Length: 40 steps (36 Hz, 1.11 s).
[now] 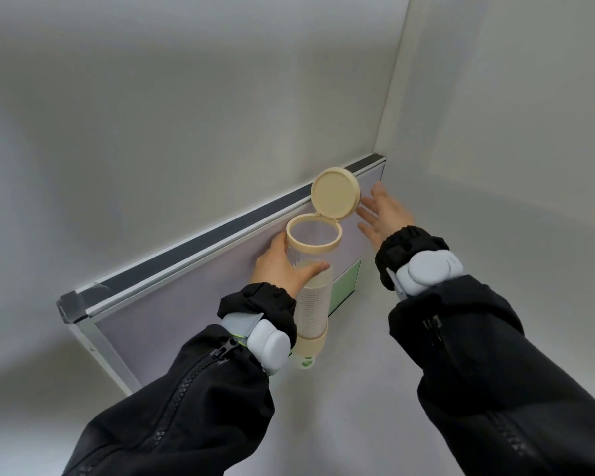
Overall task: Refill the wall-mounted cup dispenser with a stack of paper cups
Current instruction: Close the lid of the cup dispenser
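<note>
Nearest the camera, two black zip-up sleeves reach forward, each with a pale grey wrist device strapped just behind the elastic cuff. Past the left cuff, the left hand wraps around the clear tube of the cup dispenser, thumb across the front of the tube and fingers curled behind it, just under the cream top ring. Inside the tube a stack of paper cups fills the lower part, reaching roughly to the thumb (the upper stretch of the tube looks see-through). At the tube's foot sits a cream collar, with a cup bottom bearing a green mark poking out below it. The dispenser is fixed to a lilac partition panel with an aluminium frame and a dark top strip. Farther off, the hinged lid stands flipped up above the ring. The right hand is spread open and empty just right of the lid, fingertips near its edge; whether they touch is unclear.
</note>
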Each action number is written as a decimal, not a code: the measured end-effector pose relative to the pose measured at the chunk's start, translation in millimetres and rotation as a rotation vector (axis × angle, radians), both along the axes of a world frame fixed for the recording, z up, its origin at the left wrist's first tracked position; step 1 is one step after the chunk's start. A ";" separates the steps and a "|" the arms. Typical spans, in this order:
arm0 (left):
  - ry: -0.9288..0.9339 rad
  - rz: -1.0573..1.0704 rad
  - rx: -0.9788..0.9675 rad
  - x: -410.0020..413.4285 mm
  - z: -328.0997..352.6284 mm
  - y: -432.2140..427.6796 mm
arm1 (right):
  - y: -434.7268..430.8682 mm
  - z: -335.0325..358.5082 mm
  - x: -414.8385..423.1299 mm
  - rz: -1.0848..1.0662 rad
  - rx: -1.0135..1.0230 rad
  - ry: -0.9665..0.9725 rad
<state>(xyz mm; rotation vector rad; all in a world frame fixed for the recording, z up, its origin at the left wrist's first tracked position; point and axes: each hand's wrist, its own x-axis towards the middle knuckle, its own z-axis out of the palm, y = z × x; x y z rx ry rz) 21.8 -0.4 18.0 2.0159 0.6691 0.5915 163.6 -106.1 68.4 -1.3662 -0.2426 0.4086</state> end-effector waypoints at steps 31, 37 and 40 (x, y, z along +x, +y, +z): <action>0.067 0.031 0.079 -0.9 -5.2 5.0 | -11.2 -3.4 -36.1 0.422 -0.318 -0.701; 0.083 0.025 0.076 0.2 -4.0 3.1 | -12.4 -0.9 -35.7 0.418 -0.429 -0.834; 0.100 0.023 0.076 -1.0 -2.6 2.5 | -12.8 -1.0 -37.1 0.408 -0.441 -0.830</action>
